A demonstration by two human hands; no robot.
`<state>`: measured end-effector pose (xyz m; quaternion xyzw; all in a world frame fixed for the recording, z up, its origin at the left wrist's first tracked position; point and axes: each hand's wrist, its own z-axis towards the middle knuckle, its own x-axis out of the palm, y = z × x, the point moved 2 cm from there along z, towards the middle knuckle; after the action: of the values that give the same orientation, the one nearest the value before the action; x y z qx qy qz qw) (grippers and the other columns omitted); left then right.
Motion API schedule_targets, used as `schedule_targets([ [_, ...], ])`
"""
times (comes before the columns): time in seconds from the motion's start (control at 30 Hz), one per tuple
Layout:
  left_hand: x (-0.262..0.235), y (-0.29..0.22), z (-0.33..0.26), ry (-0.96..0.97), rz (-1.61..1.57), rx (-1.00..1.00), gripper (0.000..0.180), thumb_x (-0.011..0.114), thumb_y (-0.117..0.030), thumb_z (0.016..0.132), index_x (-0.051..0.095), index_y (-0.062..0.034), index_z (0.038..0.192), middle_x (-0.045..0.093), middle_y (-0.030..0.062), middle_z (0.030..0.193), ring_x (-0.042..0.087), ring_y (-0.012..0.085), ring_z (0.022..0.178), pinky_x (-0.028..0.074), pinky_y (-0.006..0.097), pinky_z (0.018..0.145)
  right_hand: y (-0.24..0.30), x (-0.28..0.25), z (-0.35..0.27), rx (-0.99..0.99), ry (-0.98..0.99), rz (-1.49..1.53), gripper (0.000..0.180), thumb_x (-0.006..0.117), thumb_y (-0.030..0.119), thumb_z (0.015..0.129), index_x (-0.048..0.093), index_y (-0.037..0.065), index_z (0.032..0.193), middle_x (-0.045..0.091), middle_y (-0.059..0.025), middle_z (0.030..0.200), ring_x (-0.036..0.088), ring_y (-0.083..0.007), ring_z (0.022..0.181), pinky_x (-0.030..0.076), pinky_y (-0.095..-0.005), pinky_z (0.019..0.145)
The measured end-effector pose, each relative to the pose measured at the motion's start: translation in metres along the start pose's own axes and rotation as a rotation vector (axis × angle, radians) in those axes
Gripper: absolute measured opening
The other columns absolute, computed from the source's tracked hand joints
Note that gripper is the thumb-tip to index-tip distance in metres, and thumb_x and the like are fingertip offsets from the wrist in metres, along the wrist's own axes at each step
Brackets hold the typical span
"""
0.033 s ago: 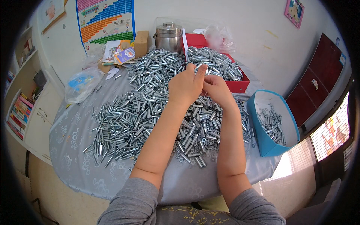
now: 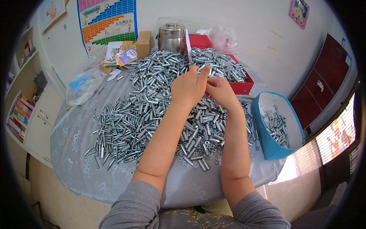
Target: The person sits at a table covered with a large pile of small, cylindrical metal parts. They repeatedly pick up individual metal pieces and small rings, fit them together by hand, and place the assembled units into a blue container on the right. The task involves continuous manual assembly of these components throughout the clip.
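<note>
My left hand point(image 2: 187, 87) is held over the heap with its fingers curled in and its thumb pointing up. Close against it, my right hand point(image 2: 221, 91) has its thumb and fingers pinched together. Whatever lies between the two hands is mostly hidden by them, too small to name. Beneath and around them spreads a big heap of silvery metal sleeves and bolts point(image 2: 133, 118). Small nuts or washers point(image 2: 207, 147) lie at its near edge. Behind the hands, a red box point(image 2: 241, 88) is piled with more silvery metal pieces point(image 2: 217, 61).
On the right, a blue fabric bin point(image 2: 276, 150) holds some metal pieces. A steel pot point(image 2: 171, 38), cardboard box point(image 2: 143, 44) and clear plastic bag point(image 2: 225, 38) stand at the back. Another plastic bag point(image 2: 82, 87) lies on the left of the grey tablecloth point(image 2: 87, 171).
</note>
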<state>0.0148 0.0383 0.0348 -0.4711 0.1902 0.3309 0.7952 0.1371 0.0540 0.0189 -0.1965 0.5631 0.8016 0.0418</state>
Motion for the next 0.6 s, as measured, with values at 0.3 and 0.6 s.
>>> schedule_targets([
  [0.3,0.005,0.021,0.011,0.158,0.271,-0.212,0.074,0.017,-0.058,0.087,0.060,0.0019,0.092,0.061,0.0222,0.088,0.059,0.0367,0.086,0.043,0.045,0.078,-0.019,-0.026,-0.006,0.121,-0.158,-0.393,0.029,0.058,0.026,0.077,0.065,0.000,0.087,0.061,-0.0134,0.068,0.059,-0.0203,0.062,0.045,-0.0310,0.059],
  [0.6,-0.004,0.032,0.016,0.145,0.331,-0.248,0.078,0.017,-0.064,0.084,0.053,0.0006,0.111,0.053,0.0259,0.107,0.053,0.0355,0.102,0.040,0.044,0.087,0.001,-0.041,-0.026,0.131,-0.231,-0.515,0.042,0.064,0.030,0.075,0.060,-0.003,0.100,0.063,-0.0173,0.093,0.060,-0.0249,0.086,0.046,-0.0322,0.077],
])
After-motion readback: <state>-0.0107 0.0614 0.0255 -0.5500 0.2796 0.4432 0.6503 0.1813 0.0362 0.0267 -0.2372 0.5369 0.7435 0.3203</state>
